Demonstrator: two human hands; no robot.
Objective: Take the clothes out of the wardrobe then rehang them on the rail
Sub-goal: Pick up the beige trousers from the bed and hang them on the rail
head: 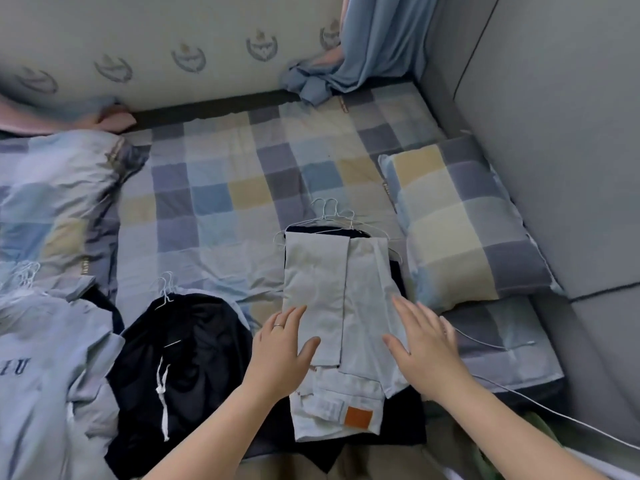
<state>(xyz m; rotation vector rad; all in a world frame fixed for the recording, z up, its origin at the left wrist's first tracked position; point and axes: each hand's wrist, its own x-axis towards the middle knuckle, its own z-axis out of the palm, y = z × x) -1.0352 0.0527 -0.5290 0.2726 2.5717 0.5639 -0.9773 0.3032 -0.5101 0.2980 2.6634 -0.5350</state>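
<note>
both hands rest flat on the pale jeans [332,289], my left hand [280,344] and right hand [427,348] each with a wide grip, fingers straight, holding nothing. the jeans sit lower centre of the frame on the checked bed [207,188], atop dark clothes [401,420]. i judge them soft, floppy, fairly heavy, best lifted by the wire hangers [332,211] at their top. they look folded lengthwise, with a tan waistband patch.
</note>
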